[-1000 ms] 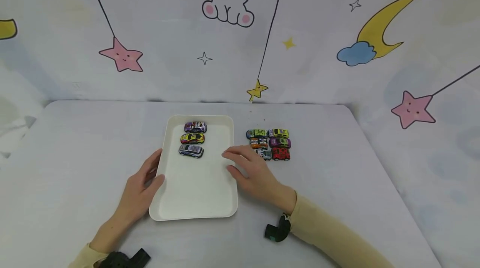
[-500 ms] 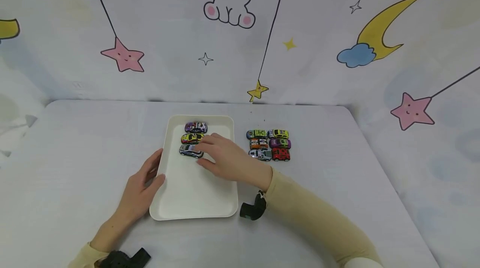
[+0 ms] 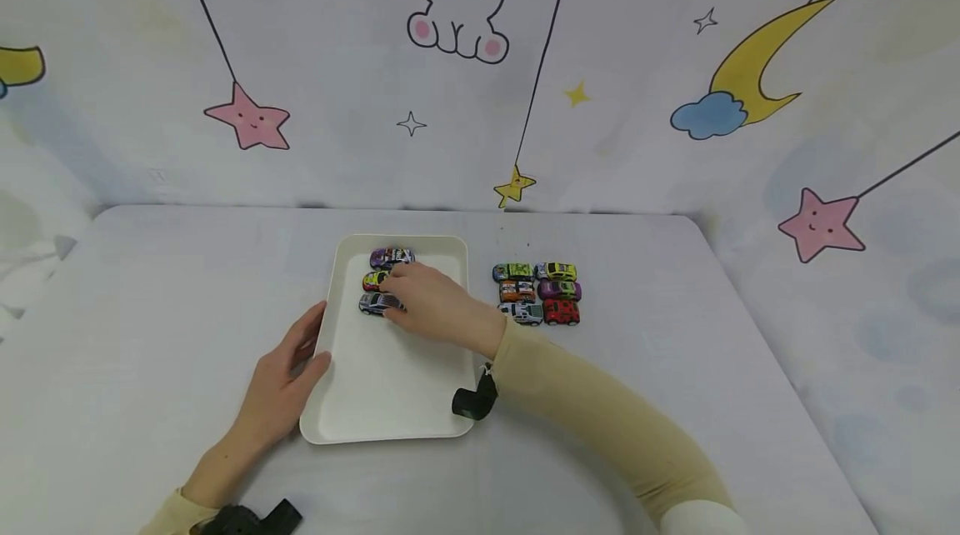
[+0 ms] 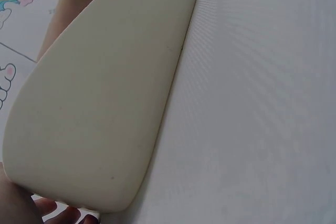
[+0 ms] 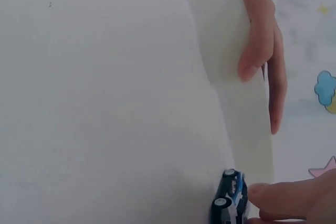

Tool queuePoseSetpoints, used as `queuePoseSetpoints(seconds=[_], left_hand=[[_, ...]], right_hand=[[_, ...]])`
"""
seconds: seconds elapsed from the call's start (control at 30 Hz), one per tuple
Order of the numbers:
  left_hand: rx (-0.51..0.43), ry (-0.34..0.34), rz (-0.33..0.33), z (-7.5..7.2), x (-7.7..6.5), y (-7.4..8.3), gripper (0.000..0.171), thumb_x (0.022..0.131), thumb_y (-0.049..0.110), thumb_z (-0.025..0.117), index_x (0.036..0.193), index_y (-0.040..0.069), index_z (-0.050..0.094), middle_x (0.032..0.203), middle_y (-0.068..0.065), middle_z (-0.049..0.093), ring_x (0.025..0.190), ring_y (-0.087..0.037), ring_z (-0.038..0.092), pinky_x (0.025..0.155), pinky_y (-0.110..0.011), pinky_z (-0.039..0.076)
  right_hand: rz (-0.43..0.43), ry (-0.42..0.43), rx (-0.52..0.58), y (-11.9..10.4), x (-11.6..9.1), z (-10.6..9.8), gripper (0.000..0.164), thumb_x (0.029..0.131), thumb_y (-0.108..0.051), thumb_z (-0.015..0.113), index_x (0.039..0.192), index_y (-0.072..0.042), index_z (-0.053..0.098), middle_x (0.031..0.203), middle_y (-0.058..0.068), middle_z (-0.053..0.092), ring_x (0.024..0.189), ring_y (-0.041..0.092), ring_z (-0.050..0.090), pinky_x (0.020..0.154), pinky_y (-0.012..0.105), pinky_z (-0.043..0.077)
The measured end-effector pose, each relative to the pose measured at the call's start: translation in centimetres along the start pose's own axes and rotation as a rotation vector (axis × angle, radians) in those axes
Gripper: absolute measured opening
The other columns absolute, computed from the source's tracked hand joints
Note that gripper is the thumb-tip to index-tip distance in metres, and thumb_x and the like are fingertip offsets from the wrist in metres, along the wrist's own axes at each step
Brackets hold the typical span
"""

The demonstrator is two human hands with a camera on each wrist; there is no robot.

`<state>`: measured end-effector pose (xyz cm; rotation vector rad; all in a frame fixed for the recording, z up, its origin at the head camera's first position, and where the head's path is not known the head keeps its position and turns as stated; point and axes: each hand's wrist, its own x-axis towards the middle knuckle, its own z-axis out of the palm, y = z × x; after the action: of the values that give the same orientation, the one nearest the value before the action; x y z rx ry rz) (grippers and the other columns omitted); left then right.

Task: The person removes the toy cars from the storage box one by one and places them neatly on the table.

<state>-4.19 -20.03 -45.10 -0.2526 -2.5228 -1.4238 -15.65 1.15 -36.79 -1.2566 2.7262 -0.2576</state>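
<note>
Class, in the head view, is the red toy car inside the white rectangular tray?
No, the red toy car sits outside the white rectangular tray, to its right.

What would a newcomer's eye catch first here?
Probably the white rectangular tray, centre, its left side held by the bare left hand, the right hand over its small multicoloured toy cars. Six more cars stand in two columns to its right. Then the cartoon yellow crescent moon, upper right.

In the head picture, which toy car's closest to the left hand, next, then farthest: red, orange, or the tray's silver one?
From the left hand:
1. Silver toy car, inside the white rectangular tray.
2. Orange toy car, right of the tray, left column.
3. Red toy car, right column, bottom.
</note>
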Motion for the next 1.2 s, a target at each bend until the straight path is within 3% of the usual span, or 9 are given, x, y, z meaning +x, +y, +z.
queuePoseSetpoints(seconds=[0.2, 0.67, 0.9, 1.2], left_hand=[[0.005, 0.001, 0.0, 0.0, 0.0, 0.0, 0.063, 0.097, 0.001, 0.057, 0.155, 0.013, 0.037, 0.149, -0.02, 0.049, 0.125, -0.039, 0.057, 0.098, -0.001, 0.036], [0.013, -0.005, -0.007, 0.0, 0.0, 0.0, 0.064, 0.097, 0.002, 0.057, 0.156, 0.015, 0.035, 0.149, -0.02, 0.049, 0.125, -0.043, 0.055, 0.098, 0.0, 0.034], [0.021, -0.002, 0.004, 0.1, 0.1, -0.2, 0.063, 0.098, 0.002, 0.057, 0.156, 0.014, 0.035, 0.149, -0.021, 0.048, 0.129, -0.029, 0.055, 0.099, -0.001, 0.035], [0.024, -0.007, -0.007, 0.1, 0.1, -0.1, 0.063, 0.098, 0.003, 0.057, 0.156, 0.012, 0.034, 0.149, -0.023, 0.048, 0.123, -0.046, 0.056, 0.097, 0.001, 0.033]], right_hand=[[0.013, -0.053, -0.058, 0.2, 0.3, 0.9, 0.033, 0.096, -0.025, 0.067, 0.126, -0.011, 0.068, 0.117, 0.002, 0.066, 0.107, 0.015, 0.061, 0.094, 0.027, 0.051], [0.029, -0.04, -0.025, 0.3, 0.2, 0.7, 0.027, 0.092, -0.021, 0.073, 0.117, -0.011, 0.073, 0.11, 0.001, 0.069, 0.098, 0.013, 0.063, 0.092, 0.029, 0.051], [0.027, -0.065, -0.033, 0.2, -0.2, 0.5, 0.027, 0.089, -0.022, 0.076, 0.114, -0.011, 0.074, 0.11, -0.001, 0.073, 0.095, 0.012, 0.064, 0.087, 0.027, 0.052], [-0.004, -0.076, 0.028, 0.5, -1.4, 0.4, 0.025, 0.089, -0.02, 0.077, 0.112, -0.012, 0.074, 0.104, -0.002, 0.072, 0.086, 0.01, 0.06, 0.083, 0.027, 0.05]])
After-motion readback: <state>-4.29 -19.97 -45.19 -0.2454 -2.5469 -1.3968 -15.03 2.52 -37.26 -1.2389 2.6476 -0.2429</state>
